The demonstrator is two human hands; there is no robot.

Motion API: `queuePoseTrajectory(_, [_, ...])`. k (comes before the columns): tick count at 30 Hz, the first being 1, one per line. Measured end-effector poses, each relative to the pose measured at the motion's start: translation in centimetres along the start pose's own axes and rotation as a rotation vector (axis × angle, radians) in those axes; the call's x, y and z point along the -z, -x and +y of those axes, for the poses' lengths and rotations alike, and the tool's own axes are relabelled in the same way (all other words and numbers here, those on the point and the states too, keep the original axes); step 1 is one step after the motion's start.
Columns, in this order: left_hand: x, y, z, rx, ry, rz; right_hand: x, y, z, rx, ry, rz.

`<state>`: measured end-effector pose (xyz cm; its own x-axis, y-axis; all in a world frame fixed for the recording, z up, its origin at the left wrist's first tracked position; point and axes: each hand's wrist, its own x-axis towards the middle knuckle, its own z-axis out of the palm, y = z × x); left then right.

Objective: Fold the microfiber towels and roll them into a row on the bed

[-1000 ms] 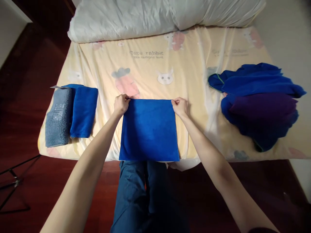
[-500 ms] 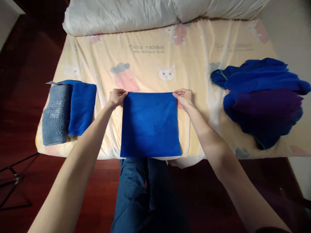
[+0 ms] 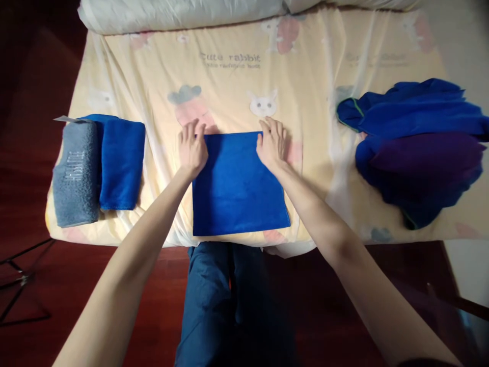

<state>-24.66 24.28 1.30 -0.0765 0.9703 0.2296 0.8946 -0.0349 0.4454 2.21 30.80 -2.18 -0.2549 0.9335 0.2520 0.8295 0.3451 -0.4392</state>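
Observation:
A bright blue folded towel (image 3: 239, 188) lies flat on the yellow bed sheet (image 3: 237, 66), near the bed's front edge. My left hand (image 3: 192, 146) rests flat on its far left corner, fingers stretched out. Over the far right corner lies my right hand (image 3: 271, 145), also flat with fingers extended. Neither hand grips the cloth.
Two folded towels lie at the left: a grey towel (image 3: 75, 173) and a blue towel (image 3: 121, 164) beside it. A loose pile of blue and purple cloths (image 3: 416, 148) sits at the right. A white duvet (image 3: 171, 12) lies along the far side. Dark red floor surrounds the bed.
Both hands let go of the towel's far corners, which they were pinching, and now lie flat on them. The towel sits a little farther onto the bed.

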Motion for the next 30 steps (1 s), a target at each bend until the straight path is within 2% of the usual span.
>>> queuePoseTrajectory(3, [-1.5, 1.6, 1.9, -0.160, 0.003, -0.160, -0.5, 2.1, -3.9, 0.119, 0.030, -0.170])
queuePoseTrajectory(6, [-3.3, 2.8, 2.4, -0.126, 0.003, -0.222, -1.4, 3.4, -5.7, 0.146, 0.022, -0.275])
queuePoseTrajectory(8, [-3.9, 3.2, 1.9, -0.063, 0.015, -0.195, -1.7, 3.6, -5.1, 0.105, 0.014, -0.266])
queuePoseTrajectory(10, [-3.9, 3.1, 0.9, -0.010, 0.034, -0.149, -1.5, 3.6, -3.3, 0.041, 0.015, -0.231])
queuePoseTrajectory(14, [-3.3, 2.6, -1.0, 0.098, 0.054, -0.092, -0.7, 3.1, 1.1, -0.068, 0.044, -0.209])
queuePoseTrajectory(17, [-2.9, 2.4, -1.3, 0.121, 0.040, -0.089, -0.4, 2.8, 2.4, -0.087, 0.050, -0.210])
queuePoseTrajectory(19, [-2.6, 2.7, -0.7, 0.104, 0.031, -0.081, -0.2, 2.8, 1.8, -0.084, 0.048, -0.183])
queuePoseTrajectory(22, [-2.4, 4.1, 0.9, 0.027, 0.028, -0.102, 0.2, 3.8, -0.9, -0.036, 0.049, -0.154])
queuePoseTrajectory(26, [-2.4, 6.9, 2.9, -0.095, 0.015, -0.215, 0.7, 7.0, -4.1, 0.067, 0.042, -0.249])
queuePoseTrajectory(30, [-2.3, 8.8, 3.2, -0.088, 0.016, -0.229, 0.9, 9.0, -3.0, 0.002, 0.052, -0.232])
